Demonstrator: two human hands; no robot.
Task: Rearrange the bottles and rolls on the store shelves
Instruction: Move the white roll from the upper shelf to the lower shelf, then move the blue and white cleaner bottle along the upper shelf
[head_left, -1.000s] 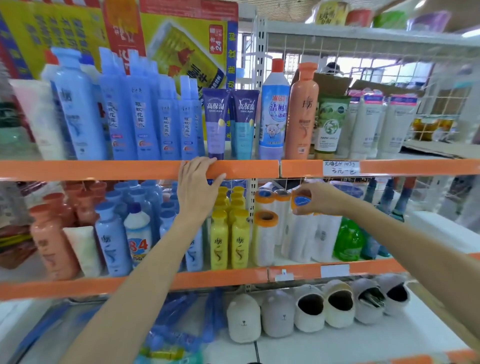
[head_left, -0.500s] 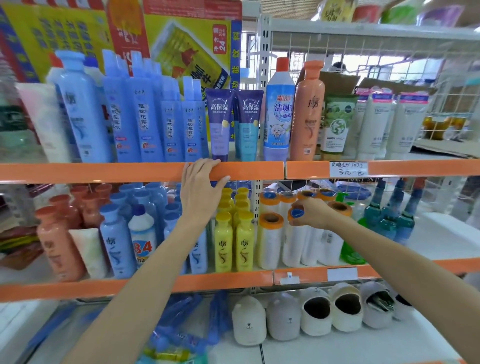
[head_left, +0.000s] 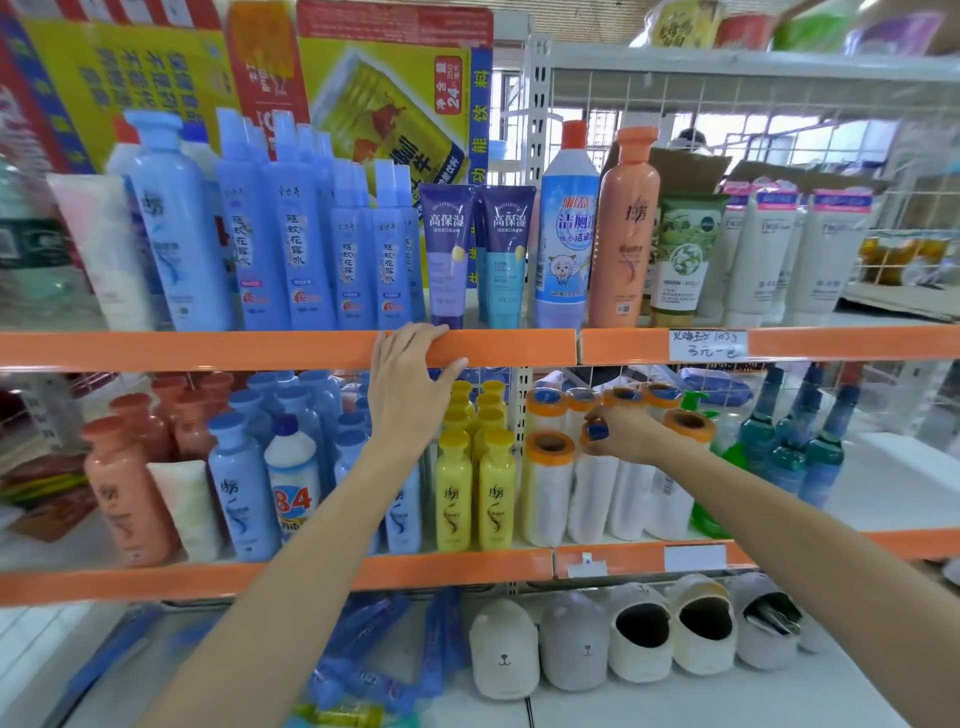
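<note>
Middle shelf (head_left: 467, 569): the right hand (head_left: 626, 434) grips the orange-and-blue top of an upright white roll (head_left: 592, 488), set among like rolls right of the yellow bottles (head_left: 475, 488). Upper shelf edge (head_left: 260, 349): the left hand (head_left: 410, 389) rests on it, fingers draped over the orange strip, holding nothing else.

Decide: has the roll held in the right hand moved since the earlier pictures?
Yes. The roll has come down from just under the orange shelf edge to stand among the other rolls.
</note>
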